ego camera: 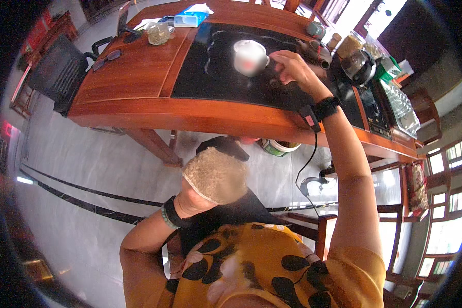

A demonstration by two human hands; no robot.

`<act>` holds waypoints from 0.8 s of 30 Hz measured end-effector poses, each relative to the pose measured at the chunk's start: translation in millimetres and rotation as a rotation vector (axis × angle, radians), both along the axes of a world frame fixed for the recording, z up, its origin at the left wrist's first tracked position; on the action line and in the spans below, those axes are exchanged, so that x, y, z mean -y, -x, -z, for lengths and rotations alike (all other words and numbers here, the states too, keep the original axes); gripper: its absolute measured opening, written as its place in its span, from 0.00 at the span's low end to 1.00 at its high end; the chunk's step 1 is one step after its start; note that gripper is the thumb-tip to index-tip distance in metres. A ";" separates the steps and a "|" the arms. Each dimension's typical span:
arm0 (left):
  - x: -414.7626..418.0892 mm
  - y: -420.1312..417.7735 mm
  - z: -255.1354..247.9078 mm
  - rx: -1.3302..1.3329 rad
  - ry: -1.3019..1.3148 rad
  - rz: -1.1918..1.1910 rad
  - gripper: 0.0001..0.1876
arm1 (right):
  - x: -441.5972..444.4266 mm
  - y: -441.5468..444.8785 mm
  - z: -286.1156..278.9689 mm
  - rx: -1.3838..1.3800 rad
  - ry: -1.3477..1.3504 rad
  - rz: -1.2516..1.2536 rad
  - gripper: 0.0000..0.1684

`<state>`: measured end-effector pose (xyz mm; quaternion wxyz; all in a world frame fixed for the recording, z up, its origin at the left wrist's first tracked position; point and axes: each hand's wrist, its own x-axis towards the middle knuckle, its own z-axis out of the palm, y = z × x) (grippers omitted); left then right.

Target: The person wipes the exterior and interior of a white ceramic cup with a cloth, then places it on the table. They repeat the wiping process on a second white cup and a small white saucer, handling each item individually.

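A beige fluffy cleaning mitt covers the fingers of my left hand, which is held low over my lap, short of the wooden table. My right hand reaches over the black inset of the table, its fingers bent at the handle of a white lidded cup with a reddish mark. Whether the fingers grip that handle cannot be told. Both wrists wear black bands, and a cable runs down from a small device at the right wrist. The mitt hides the fingers of my left hand.
Eyeglasses, a glass jar and a blue tissue pack lie on the table's left part. Rightward stand a dark teapot, a glass pot with black handle and a tray of glasses. An office chair is far left.
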<state>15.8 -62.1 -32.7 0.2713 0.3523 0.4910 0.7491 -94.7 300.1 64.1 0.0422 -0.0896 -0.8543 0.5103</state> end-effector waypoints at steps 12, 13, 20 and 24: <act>5.3 3.6 -2.3 0.175 -0.052 0.076 0.30 | 16.4 31.7 27.4 -0.067 0.231 0.027 0.16; 7.9 2.9 0.8 0.113 -0.044 0.034 0.31 | 22.3 39.1 27.7 -0.053 0.226 0.027 0.15; 0.8 -1.3 5.9 -0.443 0.013 -0.421 0.28 | 21.7 65.2 29.5 -0.112 0.262 0.095 0.16; 0.5 -3.2 20.9 -0.402 0.020 -0.457 0.27 | 24.9 65.4 23.0 -0.106 0.303 0.095 0.17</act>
